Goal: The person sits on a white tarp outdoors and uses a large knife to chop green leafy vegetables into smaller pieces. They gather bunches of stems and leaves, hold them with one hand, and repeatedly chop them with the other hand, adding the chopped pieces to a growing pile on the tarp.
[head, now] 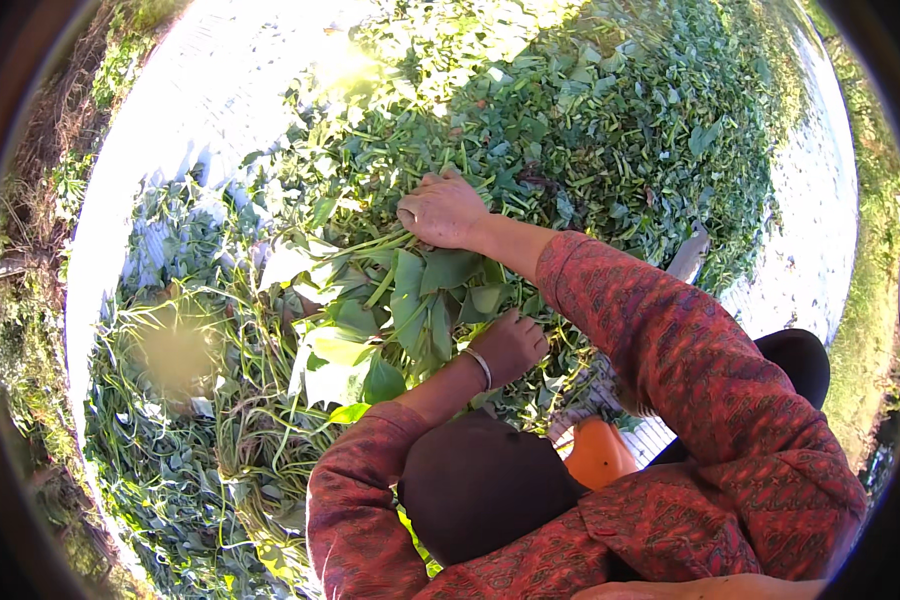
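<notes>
My right hand (442,209) reaches across and is closed around the stems of a bundle of broad green leaves (412,300). The leaves fan out below and to the left of that fist. My left hand (508,349), with a bangle at the wrist, rests by the lower right side of the bundle; its fingers are curled, and its palm side is hidden. Chopped leaves and stems (592,142) lie in a wide heap beyond my hands. A metal blade (690,253) sticks out from behind my right forearm.
Long uncut vines (255,420) lie in a pile on the left. A pale woven sheet (817,195) spreads under the greenery, bordered by grass and dry brush. Between my dark-clad knees is an orange object (598,452), partly hidden.
</notes>
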